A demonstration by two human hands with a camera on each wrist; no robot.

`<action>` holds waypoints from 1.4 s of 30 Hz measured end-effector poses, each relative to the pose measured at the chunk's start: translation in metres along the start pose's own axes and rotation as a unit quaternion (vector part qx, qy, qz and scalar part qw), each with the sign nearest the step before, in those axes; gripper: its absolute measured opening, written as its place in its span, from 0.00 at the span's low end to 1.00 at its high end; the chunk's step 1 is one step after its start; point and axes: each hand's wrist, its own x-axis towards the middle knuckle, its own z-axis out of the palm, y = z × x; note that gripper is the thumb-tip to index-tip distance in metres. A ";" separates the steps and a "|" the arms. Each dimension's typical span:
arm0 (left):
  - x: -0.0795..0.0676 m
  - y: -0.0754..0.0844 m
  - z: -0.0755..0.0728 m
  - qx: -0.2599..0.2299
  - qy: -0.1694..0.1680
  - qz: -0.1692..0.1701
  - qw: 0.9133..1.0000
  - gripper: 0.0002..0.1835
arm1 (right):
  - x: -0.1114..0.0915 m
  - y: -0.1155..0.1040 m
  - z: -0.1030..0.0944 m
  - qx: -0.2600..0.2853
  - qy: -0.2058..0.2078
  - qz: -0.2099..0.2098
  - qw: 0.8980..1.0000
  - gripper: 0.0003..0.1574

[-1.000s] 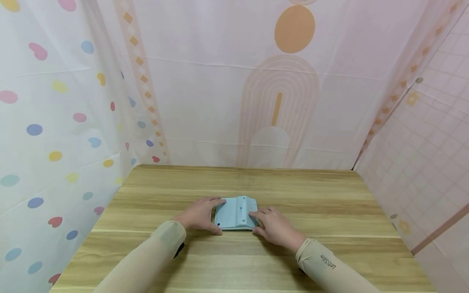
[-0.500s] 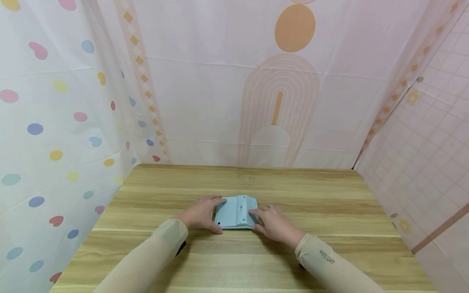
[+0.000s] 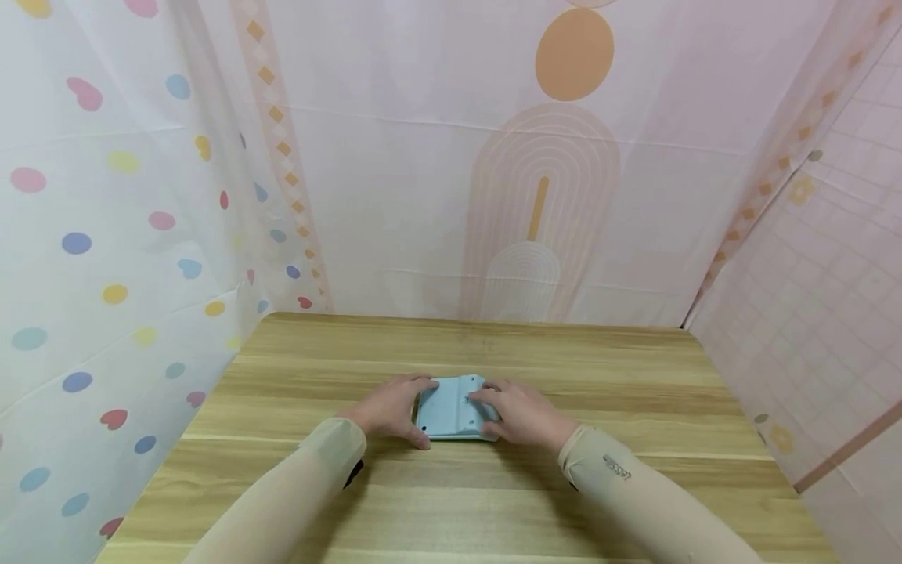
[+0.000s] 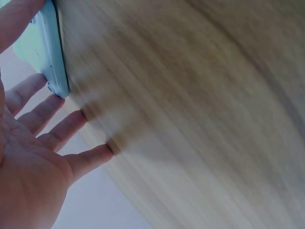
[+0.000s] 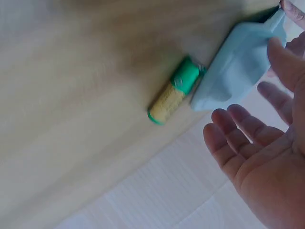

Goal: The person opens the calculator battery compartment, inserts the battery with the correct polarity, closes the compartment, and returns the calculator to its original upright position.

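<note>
A light blue calculator [image 3: 444, 409] lies back up on the wooden table, its raised ridge with small screw holes toward the right. My left hand [image 3: 391, 407] holds its left end, thumb at the near corner and fingers at the far one. In the left wrist view, fingertips meet the calculator's edge [image 4: 53, 52]. Over the right end is my right hand [image 3: 527, 415], index fingertip above the ridge and thumb by the near edge. Its fingers are loosely bent in the right wrist view. A green and gold battery [image 5: 174, 93] lies beside the calculator's end; the head view hides it.
The wooden table [image 3: 451, 509] extends around both hands. Printed curtains rise behind it and along both sides, including the dotted left curtain [image 3: 106, 211] and the gridded right curtain [image 3: 831, 313].
My right hand has moved left and slightly away from me, farther over the ridged end. My left hand keeps its place on the calculator. The head view has shifted slightly.
</note>
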 end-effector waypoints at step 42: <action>0.008 0.006 0.000 -0.001 -0.011 0.001 1.000 0.62 | 0.033 0.008 -0.032 -0.119 -0.151 -0.045 0.980 0.40</action>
